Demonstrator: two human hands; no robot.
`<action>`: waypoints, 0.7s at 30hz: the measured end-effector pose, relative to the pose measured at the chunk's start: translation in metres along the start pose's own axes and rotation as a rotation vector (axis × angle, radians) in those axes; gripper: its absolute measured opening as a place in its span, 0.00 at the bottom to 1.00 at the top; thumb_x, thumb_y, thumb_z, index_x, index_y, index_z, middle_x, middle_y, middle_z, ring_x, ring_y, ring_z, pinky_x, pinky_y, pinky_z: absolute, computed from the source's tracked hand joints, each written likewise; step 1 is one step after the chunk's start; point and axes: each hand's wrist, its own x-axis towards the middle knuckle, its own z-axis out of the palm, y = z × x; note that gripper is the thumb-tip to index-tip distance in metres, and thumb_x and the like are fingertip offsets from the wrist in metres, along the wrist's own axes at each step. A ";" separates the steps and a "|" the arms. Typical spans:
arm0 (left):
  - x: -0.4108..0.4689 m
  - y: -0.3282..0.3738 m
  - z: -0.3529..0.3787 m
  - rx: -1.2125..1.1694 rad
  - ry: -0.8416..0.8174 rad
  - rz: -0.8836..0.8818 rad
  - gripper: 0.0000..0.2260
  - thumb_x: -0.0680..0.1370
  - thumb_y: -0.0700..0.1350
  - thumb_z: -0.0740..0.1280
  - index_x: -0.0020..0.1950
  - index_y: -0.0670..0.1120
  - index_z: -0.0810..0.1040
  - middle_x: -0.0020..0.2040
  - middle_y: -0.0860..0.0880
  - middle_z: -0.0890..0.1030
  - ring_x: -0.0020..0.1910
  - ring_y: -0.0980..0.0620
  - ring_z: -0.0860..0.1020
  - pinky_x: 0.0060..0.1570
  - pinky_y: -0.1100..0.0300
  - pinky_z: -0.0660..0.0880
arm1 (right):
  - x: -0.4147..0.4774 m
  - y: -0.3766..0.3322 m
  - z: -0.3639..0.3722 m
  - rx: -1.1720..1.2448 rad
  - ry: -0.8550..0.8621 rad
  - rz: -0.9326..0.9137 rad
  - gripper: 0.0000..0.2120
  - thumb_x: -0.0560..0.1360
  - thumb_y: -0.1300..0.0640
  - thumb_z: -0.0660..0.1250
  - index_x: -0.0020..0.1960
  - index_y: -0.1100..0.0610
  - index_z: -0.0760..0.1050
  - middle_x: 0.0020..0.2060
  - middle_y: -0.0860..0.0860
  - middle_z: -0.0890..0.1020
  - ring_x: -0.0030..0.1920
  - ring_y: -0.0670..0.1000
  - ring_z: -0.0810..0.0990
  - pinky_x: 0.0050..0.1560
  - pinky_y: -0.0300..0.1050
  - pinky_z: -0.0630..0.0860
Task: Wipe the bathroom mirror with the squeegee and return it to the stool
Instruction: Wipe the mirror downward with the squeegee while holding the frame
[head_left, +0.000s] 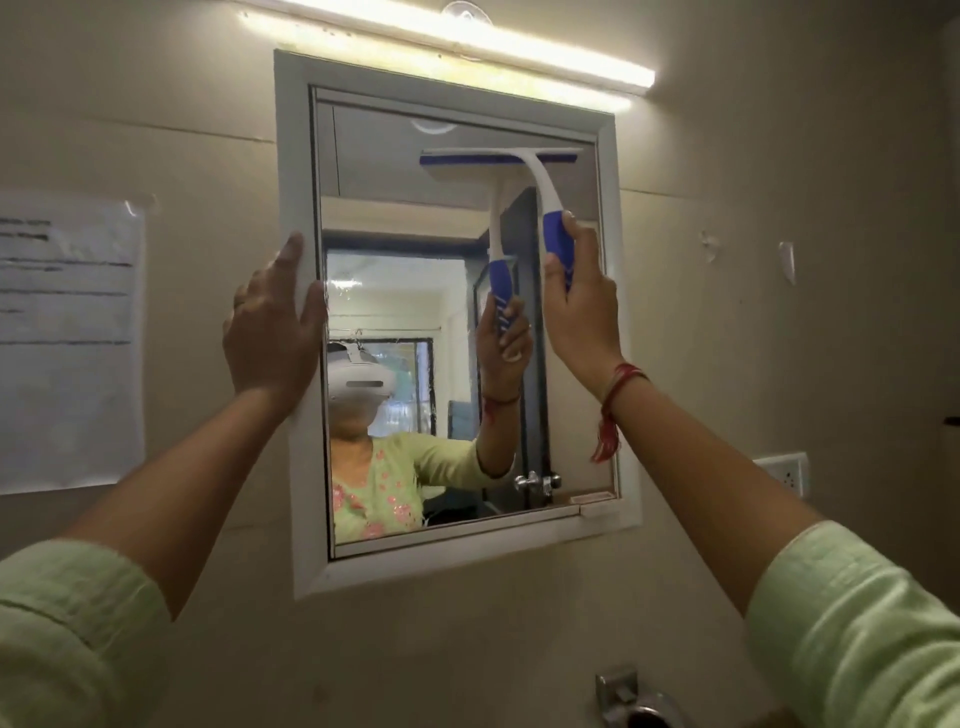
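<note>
The bathroom mirror (571, 364) hangs on the wall in a white frame (457, 558). A white and blue squeegee (540, 176) has its blade pressed flat against the glass near the mirror's top right. My right hand (582, 312) grips the squeegee's blue handle from below. My left hand (272, 327) lies flat with spread fingers on the frame's left side, touching it and holding nothing. The glass reflects the squeegee, my right hand and me. The stool is out of view.
A lit tube light (467, 47) runs above the mirror. A sheet of paper (67, 343) is taped to the wall at left. A wall socket (784, 473) sits at right, and a metal fitting (634, 701) juts out below the mirror.
</note>
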 end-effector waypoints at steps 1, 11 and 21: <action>0.000 0.000 0.000 0.003 0.000 -0.001 0.21 0.80 0.50 0.58 0.73 0.52 0.61 0.64 0.40 0.74 0.60 0.36 0.72 0.55 0.41 0.70 | 0.002 0.001 0.001 0.013 0.009 0.011 0.17 0.81 0.56 0.55 0.69 0.56 0.61 0.31 0.42 0.71 0.25 0.39 0.74 0.25 0.26 0.68; -0.001 0.001 0.000 0.008 0.020 0.013 0.20 0.81 0.50 0.57 0.73 0.51 0.62 0.64 0.42 0.74 0.60 0.38 0.73 0.59 0.43 0.66 | 0.020 0.002 0.011 0.074 0.076 0.050 0.16 0.80 0.58 0.56 0.67 0.58 0.62 0.34 0.38 0.70 0.33 0.29 0.75 0.29 0.21 0.69; -0.002 0.000 -0.001 0.025 0.015 0.017 0.21 0.81 0.50 0.56 0.74 0.51 0.61 0.63 0.41 0.75 0.59 0.40 0.74 0.61 0.45 0.64 | -0.015 0.016 0.011 0.028 0.080 0.031 0.15 0.81 0.55 0.55 0.67 0.53 0.62 0.32 0.44 0.72 0.30 0.46 0.77 0.29 0.32 0.74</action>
